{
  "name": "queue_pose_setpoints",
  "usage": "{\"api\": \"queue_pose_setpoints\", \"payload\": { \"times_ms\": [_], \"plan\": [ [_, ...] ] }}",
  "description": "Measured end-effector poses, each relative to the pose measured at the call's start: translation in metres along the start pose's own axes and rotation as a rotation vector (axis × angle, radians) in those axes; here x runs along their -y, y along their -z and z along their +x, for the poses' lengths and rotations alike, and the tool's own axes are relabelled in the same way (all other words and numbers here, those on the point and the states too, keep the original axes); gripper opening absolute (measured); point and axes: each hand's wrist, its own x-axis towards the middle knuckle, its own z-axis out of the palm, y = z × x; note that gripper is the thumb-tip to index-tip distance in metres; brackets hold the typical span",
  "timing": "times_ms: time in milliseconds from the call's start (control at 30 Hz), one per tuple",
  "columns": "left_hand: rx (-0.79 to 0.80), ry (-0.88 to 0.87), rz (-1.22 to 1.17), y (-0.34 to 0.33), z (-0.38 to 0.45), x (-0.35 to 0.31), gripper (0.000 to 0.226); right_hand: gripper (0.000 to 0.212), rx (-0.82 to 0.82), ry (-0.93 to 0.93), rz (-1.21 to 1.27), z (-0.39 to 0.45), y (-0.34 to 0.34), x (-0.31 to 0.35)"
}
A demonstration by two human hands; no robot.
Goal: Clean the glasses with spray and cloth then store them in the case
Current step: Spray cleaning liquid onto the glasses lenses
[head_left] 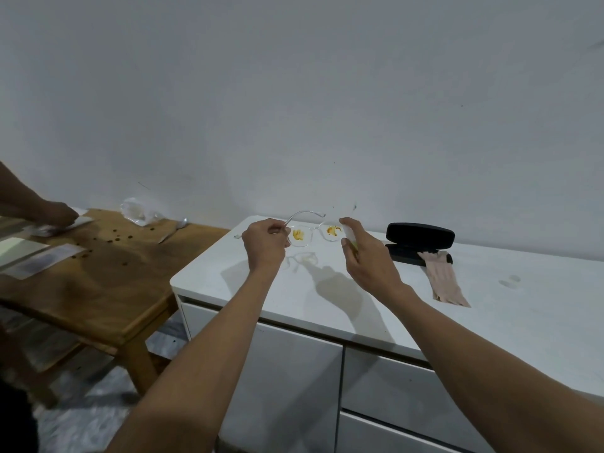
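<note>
My left hand (264,243) grips clear-framed glasses (312,235) by one side and holds them above the white cabinet top (327,299). Both lenses carry yellow-orange smears. My right hand (362,253) is closed around a small pale spray bottle (349,238), its top close to the right lens. A black glasses case (420,237) lies open at the back right of the cabinet top. A pinkish cloth (444,279) lies in front of it, one end resting on the case's lower half.
A wooden table (108,279) stands to the left with dark spots, papers, a crumpled plastic bag (139,212) and a spoon (175,228). Another person's hand (49,212) wipes there with a white cloth. A small clear object (510,281) lies on the cabinet's right.
</note>
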Motion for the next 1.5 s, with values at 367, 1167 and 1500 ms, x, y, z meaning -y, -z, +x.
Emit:
{"api": "queue_pose_setpoints", "payload": {
  "times_ms": [367,1167,1500],
  "plan": [
    [0.012,0.005,-0.043,-0.001,-0.002,-0.006,0.008,0.043,-0.022,0.014,-0.064,0.000,-0.006,0.001],
    [0.001,0.047,-0.082,0.001,-0.003,-0.009,0.010,0.043,0.002,0.075,-0.051,-0.001,-0.012,0.025],
    [0.005,0.023,-0.066,0.003,-0.002,-0.013,0.012,0.041,-0.039,0.132,-0.042,0.006,-0.026,0.039]
  ]
}}
